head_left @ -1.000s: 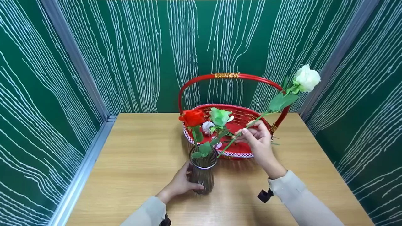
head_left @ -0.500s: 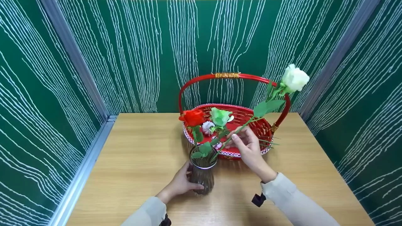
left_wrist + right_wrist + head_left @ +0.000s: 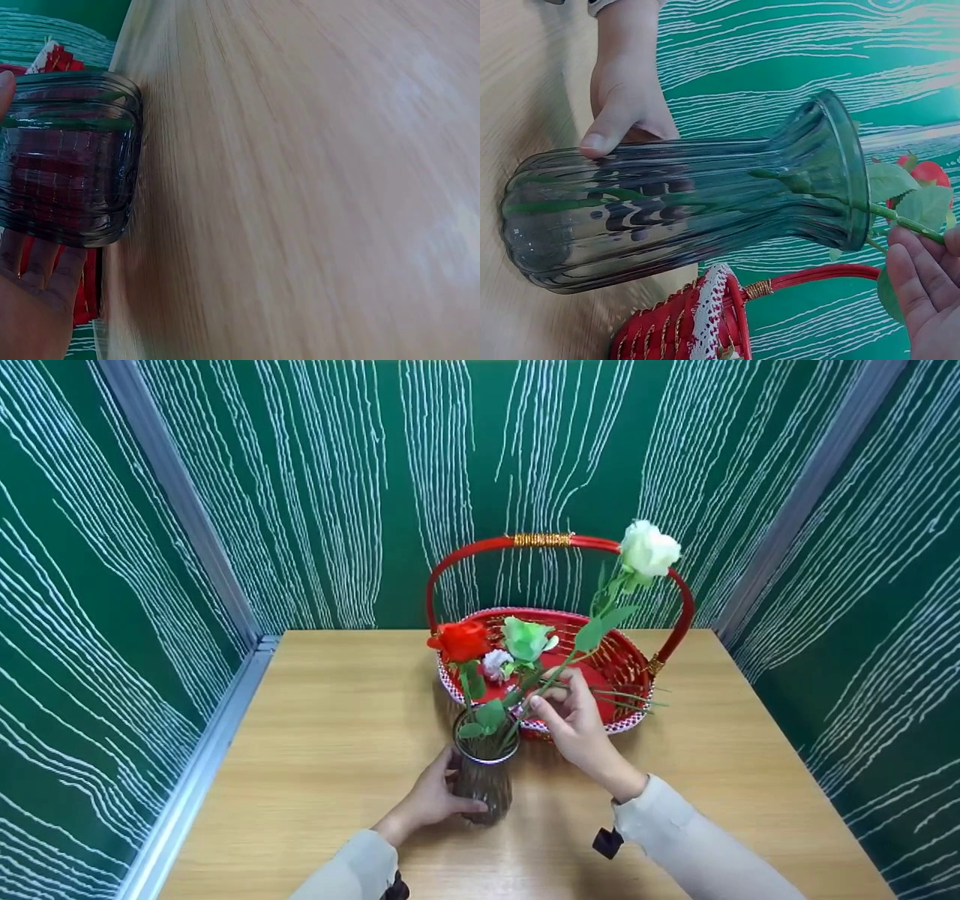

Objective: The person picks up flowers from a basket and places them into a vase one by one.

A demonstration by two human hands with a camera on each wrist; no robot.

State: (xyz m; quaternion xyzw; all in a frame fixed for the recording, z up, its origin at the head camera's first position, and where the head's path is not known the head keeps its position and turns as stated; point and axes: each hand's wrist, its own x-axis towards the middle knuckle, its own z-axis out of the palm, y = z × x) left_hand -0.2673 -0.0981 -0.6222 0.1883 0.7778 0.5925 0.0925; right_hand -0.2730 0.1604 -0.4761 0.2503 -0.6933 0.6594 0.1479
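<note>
My left hand (image 3: 431,796) holds a ribbed glass vase (image 3: 482,791) around its lower half, thumb across the front. Between thumb and fingers, my right hand (image 3: 577,727) pinches the green stem of a white rose (image 3: 649,549). That stem leans right, its lower end inside the vase mouth, as the right wrist view shows through the glass (image 3: 727,172). A red rose (image 3: 459,641) stands on the left side of the vase. Beside it, a pale green rose (image 3: 527,639) overlaps the basket in the head view.
Behind the vase stands a red woven basket (image 3: 626,724) with lace trim and a tall arched handle (image 3: 541,540). Small pale flowers (image 3: 496,665) and several green stems (image 3: 630,697) show at it. Green panels (image 3: 337,495) with white lines enclose the wooden table (image 3: 322,720).
My right hand has moved left and slightly down with the white rose, and the stem's end has gone into the vase mouth. The flower head has swung left. My left hand stays put.
</note>
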